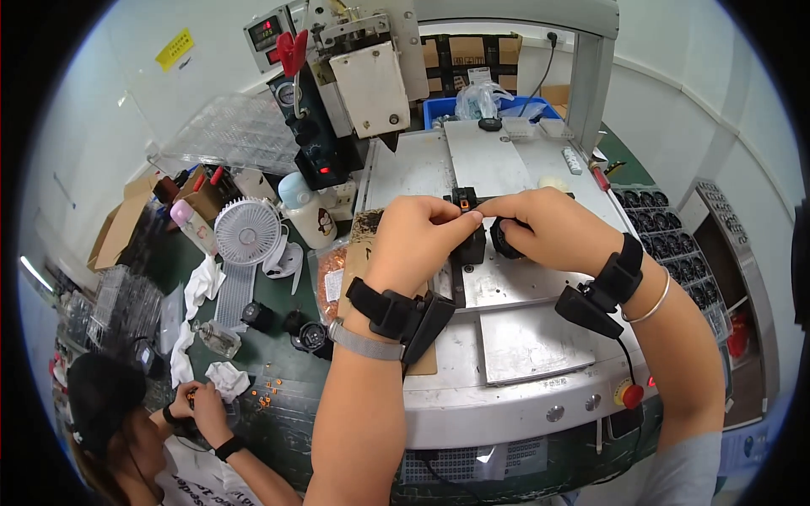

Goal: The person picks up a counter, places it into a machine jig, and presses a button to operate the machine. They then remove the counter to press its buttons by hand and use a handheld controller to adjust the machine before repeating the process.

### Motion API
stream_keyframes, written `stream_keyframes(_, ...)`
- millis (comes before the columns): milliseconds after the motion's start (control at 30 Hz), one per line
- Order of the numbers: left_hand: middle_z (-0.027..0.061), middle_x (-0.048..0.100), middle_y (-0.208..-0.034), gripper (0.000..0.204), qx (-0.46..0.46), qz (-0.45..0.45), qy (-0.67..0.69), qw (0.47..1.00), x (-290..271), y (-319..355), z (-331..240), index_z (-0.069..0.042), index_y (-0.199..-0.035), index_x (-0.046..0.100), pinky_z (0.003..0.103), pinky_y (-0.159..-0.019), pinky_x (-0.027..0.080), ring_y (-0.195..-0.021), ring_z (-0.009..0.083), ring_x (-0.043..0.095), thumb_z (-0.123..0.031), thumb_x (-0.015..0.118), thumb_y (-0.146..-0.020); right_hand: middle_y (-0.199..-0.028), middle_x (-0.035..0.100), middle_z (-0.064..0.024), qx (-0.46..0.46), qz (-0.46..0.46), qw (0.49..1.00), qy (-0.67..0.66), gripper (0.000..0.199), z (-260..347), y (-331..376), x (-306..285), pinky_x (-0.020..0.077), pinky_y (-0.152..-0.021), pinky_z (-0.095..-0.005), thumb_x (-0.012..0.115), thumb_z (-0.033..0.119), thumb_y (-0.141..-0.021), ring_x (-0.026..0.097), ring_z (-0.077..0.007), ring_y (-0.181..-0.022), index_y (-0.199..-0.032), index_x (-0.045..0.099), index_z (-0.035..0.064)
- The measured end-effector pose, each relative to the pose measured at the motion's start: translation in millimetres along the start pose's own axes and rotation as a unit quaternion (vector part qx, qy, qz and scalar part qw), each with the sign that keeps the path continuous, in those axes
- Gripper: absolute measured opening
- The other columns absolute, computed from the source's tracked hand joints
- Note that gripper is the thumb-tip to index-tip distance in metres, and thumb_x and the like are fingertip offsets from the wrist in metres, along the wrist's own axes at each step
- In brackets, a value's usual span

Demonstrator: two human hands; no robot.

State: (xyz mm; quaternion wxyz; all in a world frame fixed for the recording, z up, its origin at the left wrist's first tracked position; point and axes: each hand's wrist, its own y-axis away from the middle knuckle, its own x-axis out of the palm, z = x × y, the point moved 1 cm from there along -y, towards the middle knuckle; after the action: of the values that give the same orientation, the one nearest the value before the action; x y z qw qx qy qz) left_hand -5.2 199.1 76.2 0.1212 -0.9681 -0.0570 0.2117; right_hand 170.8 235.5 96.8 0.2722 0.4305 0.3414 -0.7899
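My left hand (pixel 422 232) is closed, its thumb and forefinger pinched together against a black fixture (pixel 469 246) on the machine's metal bed. What lies in that pinch, if anything, is hidden. A small orange piece (pixel 464 204) shows on top of the fixture, just beyond my fingertips. My right hand (pixel 553 223) stretches its forefinger to the fixture, almost meeting the left fingertips. Its other fingers curl around a round black part (pixel 504 239), mostly covered by the hand.
A white machine head (pixel 369 88) stands behind the bed (pixel 422 164). A red emergency button (pixel 629 395) sits at the front right. Trays of round black parts (pixel 666 223) lie rightward. Leftward are a fan (pixel 247 229), a bottle (pixel 305 211), orange pieces (pixel 268 390) and a co-worker's hands (pixel 202 413).
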Motion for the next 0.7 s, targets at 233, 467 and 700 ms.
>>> stream_keyframes(233,0.0095,0.057,-0.053,0.025,0.003,-0.007,-0.032,0.999,-2,-5,0,0.006,-0.068,0.064,0.027,-0.048,0.043,-0.049,0.0132,0.053,-0.019,0.066,-0.069,-0.073,0.061,-0.0173,0.012,0.065,0.998,0.006,0.028,11,-7,-7,0.0471,-0.061,-0.0329,0.049,0.004,-0.074,0.058,-0.0285,-0.062,-0.099,0.063,0.0017)
stream_keyframes(467,0.0049,0.053,-0.056,0.015,0.109,-0.173,0.088,0.975,-15,6,-22,0.003,-0.070,0.062,0.025,-0.047,0.039,-0.049,0.0119,0.048,-0.012,0.065,-0.070,-0.077,0.062,-0.0173,0.016,0.139,0.990,0.027,0.040,12,-11,-16,0.0476,-0.061,-0.0327,0.055,0.006,-0.073,0.060,-0.0256,-0.064,-0.113,0.055,-0.0006)
stream_keyframes(700,0.0051,0.048,-0.059,0.015,0.351,-0.281,-0.098,0.888,-8,50,-39,-0.004,-0.065,0.055,0.028,-0.042,0.035,-0.047,0.0175,0.044,-0.002,0.069,-0.064,-0.080,0.058,-0.0126,0.194,0.047,0.955,-0.218,0.039,13,-4,-23,0.0466,-0.046,-0.0295,0.058,0.001,-0.072,0.060,-0.0189,-0.061,-0.108,0.042,0.0011)
